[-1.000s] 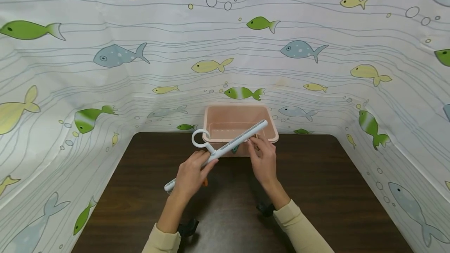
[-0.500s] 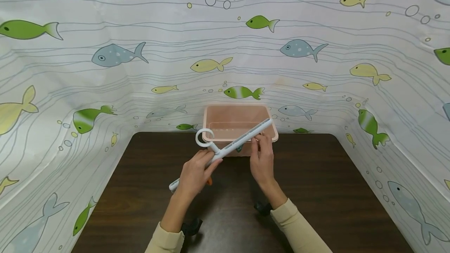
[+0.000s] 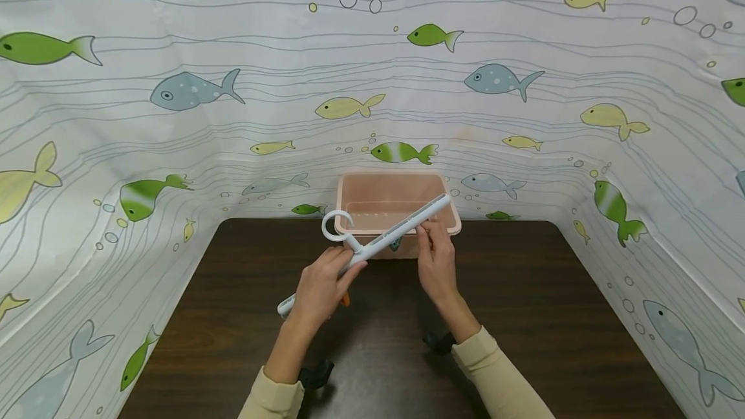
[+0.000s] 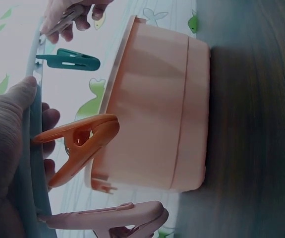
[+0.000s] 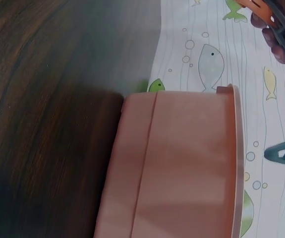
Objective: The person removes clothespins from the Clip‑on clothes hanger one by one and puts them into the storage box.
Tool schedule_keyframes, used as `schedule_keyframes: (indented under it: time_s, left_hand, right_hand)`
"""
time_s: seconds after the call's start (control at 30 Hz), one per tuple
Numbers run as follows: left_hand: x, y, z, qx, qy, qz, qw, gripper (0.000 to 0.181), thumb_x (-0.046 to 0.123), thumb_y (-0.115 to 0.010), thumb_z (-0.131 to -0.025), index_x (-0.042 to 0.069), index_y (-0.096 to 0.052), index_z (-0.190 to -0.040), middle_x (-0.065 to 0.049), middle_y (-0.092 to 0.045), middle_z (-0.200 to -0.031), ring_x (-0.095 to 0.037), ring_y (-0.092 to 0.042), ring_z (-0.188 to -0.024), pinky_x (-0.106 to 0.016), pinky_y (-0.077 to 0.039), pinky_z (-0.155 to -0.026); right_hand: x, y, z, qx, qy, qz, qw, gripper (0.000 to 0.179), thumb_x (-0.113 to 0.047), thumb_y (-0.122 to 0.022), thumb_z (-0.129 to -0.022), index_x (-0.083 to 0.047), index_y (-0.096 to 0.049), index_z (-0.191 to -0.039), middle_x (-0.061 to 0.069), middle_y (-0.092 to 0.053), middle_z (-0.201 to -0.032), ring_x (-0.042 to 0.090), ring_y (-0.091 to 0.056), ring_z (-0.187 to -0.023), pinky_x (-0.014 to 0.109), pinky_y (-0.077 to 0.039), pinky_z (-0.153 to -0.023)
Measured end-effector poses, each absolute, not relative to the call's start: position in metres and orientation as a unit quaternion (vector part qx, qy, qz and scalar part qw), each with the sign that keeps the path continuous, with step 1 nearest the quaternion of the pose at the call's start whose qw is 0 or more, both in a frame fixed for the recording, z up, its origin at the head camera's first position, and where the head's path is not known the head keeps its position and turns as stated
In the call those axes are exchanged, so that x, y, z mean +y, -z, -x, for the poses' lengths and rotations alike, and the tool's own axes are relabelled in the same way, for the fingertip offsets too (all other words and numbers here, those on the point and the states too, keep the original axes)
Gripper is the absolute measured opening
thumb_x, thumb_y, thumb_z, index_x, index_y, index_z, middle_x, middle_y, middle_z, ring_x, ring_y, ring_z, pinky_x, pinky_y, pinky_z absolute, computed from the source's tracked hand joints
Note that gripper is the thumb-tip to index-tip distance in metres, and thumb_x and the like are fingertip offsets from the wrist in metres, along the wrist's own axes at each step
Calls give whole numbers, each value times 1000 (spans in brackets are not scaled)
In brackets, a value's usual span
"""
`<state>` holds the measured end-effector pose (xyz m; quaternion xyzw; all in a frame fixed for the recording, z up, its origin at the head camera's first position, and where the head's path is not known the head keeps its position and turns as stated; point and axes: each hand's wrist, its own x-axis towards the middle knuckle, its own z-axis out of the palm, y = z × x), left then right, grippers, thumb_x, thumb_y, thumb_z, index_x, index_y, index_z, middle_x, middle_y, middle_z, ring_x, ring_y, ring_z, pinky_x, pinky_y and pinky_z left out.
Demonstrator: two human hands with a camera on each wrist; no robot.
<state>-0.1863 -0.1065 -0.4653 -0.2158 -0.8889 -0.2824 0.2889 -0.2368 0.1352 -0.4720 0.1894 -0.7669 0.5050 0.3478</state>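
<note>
Backdrop sheeting (image 3: 291,44), white, creased, printed with green, yellow and blue fish, rises behind the pink bin (image 4: 147,106) and on 2 sides. Table (image 3: 535,322), dark wood grain with a faint sheen, runs under the bin and in front of it. Bin: upright, at the table's far edge. Pale hanger (image 3: 401,227): held raised in front of the bin, tilted. Left hand (image 3: 320,283): forward left of the bin, fingers wrapped round the hanger. Right hand (image 3: 438,260): before the bin's right side, pinching a pale pink clip (image 4: 67,19) at the hanger. Further clips, 3, attached to the hanger, this side of the bin: 1 mauve-pink clip (image 4: 107,216), 1 orange clip (image 4: 101,132), 1 green clip (image 4: 68,55).
</note>
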Motion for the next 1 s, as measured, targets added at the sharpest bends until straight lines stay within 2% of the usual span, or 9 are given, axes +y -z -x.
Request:
schedule_keyframes:
  time_s: [0.17,0.3,0.47,0.53,0.6,0.73,0.83,0.93,1.0]
  left_hand:
    - [-109,466,187,-889,276,225,288,19,27,-83,-95,15,-74,-107,0,-75,-106,-20,-71,-97,-40,-62,-71]
    - [-112,467,188,-885,270,235,298,20,25,-86,-93,14,-73,-106,0,-75,-104,-19,-71,-96,-40,-62,-70]
    - [-115,466,190,-881,264,243,310,20,26,-85,-94,14,-71,-103,0,-73,-100,-20,-70,-94,-40,-61,-68]
    - [-116,466,190,-880,264,245,308,20,27,-84,-94,15,-71,-102,0,-73,-100,-20,-70,-94,-40,-60,-68]
    - [-116,466,190,-880,268,246,304,19,28,-83,-95,15,-71,-103,0,-73,-100,-20,-70,-94,-39,-61,-69]
    - [-114,468,190,-881,275,245,297,21,27,-84,-94,14,-73,-106,0,-74,-101,-19,-70,-95,-39,-62,-70]
    - [-113,469,190,-879,273,246,303,23,27,-85,-92,13,-74,-107,-1,-74,-101,-20,-71,-95,-39,-62,-70]
    - [-113,469,190,-876,272,251,309,22,27,-84,-94,13,-74,-107,0,-74,-100,-20,-71,-95,-39,-62,-69]
    - [-113,469,191,-874,271,256,311,21,29,-83,-95,13,-73,-105,-1,-74,-100,-20,-71,-95,-39,-62,-69]
  right_hand:
    - [142,472,238,-769,-510,-204,327,14,-5,-57,-111,-6,-70,-108,8,-56,-95,13,-47,-82,26,-42,-73]
    - [146,468,239,-770,-523,-217,295,16,-2,-56,-111,-5,-72,-110,11,-62,-102,15,-51,-82,25,-45,-73]
    - [151,462,240,-765,-553,-226,243,17,-3,-57,-111,-7,-74,-112,11,-65,-106,26,-55,-79,23,-47,-71]
    - [153,461,241,-764,-562,-225,223,18,-5,-56,-112,-6,-73,-112,12,-66,-109,30,-58,-85,23,-49,-76]
    - [154,461,241,-765,-567,-224,209,18,-5,-55,-112,-5,-72,-112,13,-66,-111,28,-59,-92,25,-50,-81]
    - [157,460,240,-774,-567,-217,181,18,-6,-51,-113,1,-68,-112,17,-64,-112,16,-58,-102,31,-52,-91]
    - [160,458,239,-781,-563,-218,162,20,-9,-50,-115,1,-67,-112,19,-63,-113,11,-57,-102,34,-53,-92]
    - [164,455,239,-782,-561,-226,150,22,-12,-50,-115,0,-68,-113,23,-63,-114,13,-59,-102,33,-53,-91]
    - [167,455,240,-783,-560,-228,144,24,-14,-49,-116,1,-68,-113,20,-64,-111,16,-59,-97,32,-53,-86]
